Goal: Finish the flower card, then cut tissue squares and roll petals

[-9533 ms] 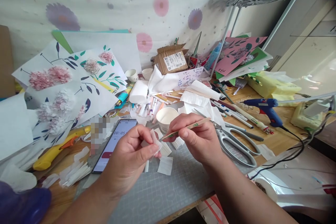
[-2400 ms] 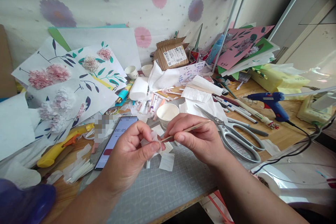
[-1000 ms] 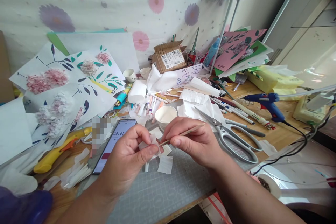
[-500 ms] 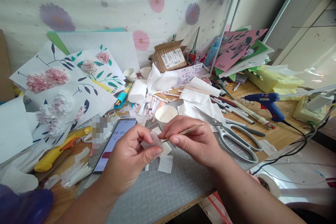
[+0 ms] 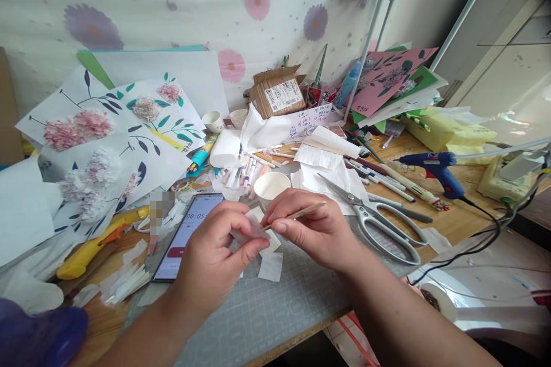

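My left hand (image 5: 215,252) is closed on a small piece of thin white paper (image 5: 243,231), gripped between thumb and fingers. Pinched in my right hand (image 5: 314,229) is a thin wooden stick (image 5: 307,210); its near tip meets the paper at my left fingertips. Below the hands, a loose white paper square (image 5: 271,266) lies on the grey cutting mat (image 5: 275,309), with more squares partly hidden behind my fingers. Just beyond my hands stands a small white paper cup (image 5: 272,186). A phone (image 5: 189,235) showing a timer lies left of my left hand.
Large scissors (image 5: 379,223) lie right of my right hand. Farther right are a blue glue gun (image 5: 439,169) with its cord and a power strip (image 5: 508,180). A yellow glue gun (image 5: 101,246) lies at left. Sheets with paper flowers (image 5: 92,183) lean at back left; pens (image 5: 249,172) lie behind the cup.
The stick in my right hand has shifted slightly left, its tip now against the paper. My left hand keeps its grip on the paper.
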Available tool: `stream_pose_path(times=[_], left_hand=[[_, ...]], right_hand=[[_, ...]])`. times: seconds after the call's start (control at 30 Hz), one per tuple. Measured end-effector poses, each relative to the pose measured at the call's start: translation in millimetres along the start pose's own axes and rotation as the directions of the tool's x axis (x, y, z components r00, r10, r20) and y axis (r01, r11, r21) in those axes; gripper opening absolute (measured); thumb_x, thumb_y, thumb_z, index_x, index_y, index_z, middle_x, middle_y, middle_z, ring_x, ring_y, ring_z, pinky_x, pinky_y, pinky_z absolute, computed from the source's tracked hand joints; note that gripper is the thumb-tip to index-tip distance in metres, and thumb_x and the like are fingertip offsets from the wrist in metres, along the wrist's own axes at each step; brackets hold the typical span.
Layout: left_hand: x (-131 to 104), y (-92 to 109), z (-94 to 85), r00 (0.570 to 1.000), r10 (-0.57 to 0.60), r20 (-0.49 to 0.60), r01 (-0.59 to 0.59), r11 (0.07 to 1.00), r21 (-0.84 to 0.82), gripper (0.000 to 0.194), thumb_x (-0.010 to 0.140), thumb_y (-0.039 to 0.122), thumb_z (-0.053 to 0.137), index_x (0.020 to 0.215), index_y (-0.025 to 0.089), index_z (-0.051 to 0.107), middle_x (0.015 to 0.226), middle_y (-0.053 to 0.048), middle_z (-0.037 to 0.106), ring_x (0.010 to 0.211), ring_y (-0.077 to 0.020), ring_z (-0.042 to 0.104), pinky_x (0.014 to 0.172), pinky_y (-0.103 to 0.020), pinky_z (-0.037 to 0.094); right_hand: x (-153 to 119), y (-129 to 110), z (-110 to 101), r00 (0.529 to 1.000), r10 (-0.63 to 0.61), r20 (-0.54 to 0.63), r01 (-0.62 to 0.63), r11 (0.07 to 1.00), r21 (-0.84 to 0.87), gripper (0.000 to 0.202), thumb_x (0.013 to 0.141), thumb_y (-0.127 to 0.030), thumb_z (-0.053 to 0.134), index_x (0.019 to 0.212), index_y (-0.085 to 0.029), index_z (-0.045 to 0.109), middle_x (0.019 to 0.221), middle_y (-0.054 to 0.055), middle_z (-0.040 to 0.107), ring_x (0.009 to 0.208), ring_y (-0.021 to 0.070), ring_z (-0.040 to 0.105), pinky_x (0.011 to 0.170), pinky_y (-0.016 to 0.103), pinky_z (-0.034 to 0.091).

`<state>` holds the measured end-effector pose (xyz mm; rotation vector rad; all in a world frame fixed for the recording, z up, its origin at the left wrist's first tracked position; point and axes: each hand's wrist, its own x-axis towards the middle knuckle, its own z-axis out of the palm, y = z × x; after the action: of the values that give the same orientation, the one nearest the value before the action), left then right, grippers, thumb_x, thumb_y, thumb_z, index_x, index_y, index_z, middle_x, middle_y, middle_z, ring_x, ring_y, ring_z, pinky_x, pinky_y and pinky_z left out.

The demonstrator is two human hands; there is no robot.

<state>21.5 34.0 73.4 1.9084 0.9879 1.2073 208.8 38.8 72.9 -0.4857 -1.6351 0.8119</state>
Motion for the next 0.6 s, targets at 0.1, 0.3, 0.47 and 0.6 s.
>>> stream_pose_path(times=[0.1,0.3,0.47,0.6], left_hand=[[0.6,0.7,-2.1,0.997,0.052,-0.055,-0.048,0.997,0.065,0.016,0.077,0.024,0.076,0.073,0.025,0.061,0.103,-0.002,0.055,0.097,-0.0218,0.054,0.087,-0.031,0.042],[2.1,4.4,-7.3,0.996,0.07,-0.056,-0.058,0.979,0.197,0.015,0.088,0.028,0.06,0.075,0.025,0.064,0.088,-0.003,0.055,0.096,-0.0233,0.054,0.084,-0.03,0.038],[3.5,5.0,-5.5,0.995,-0.072,0.071,0.063,0.99,0.129,0.023,0.091,0.036,0.055,0.072,0.023,0.058,0.078,-0.001,0.051,0.078,-0.02,0.05,0.07,-0.028,0.037],[4.1,7.2,-2.9,0.983,-0.156,0.098,0.151,0.987,0.06,0.023,0.089,0.034,0.057,0.07,0.022,0.059,0.073,0.0,0.051,0.072,-0.0186,0.049,0.066,-0.027,0.036]], right_hand=[[0.3,0.5,0.4,1.0,0.008,-0.014,-0.009,0.999,-0.033,0.01,0.087,-0.023,0.064,0.08,-0.018,0.067,0.08,0.007,0.071,0.077,0.0171,0.067,0.069,0.031,0.056],[2.3,-0.4,1.7,0.995,-0.099,-0.012,0.096,0.987,-0.13,0.008,0.088,-0.02,0.064,0.082,-0.017,0.068,0.079,0.007,0.071,0.078,0.0167,0.067,0.072,0.03,0.056],[2.9,-0.8,3.5,0.988,-0.137,0.067,0.146,0.978,-0.149,0.006,0.088,-0.021,0.064,0.084,-0.019,0.068,0.083,0.007,0.072,0.08,0.0167,0.067,0.074,0.03,0.056],[2.4,1.1,3.4,0.991,-0.116,0.063,0.126,0.976,-0.179,0.009,0.089,-0.024,0.063,0.084,-0.019,0.068,0.082,0.007,0.072,0.08,0.0169,0.068,0.073,0.029,0.056]])
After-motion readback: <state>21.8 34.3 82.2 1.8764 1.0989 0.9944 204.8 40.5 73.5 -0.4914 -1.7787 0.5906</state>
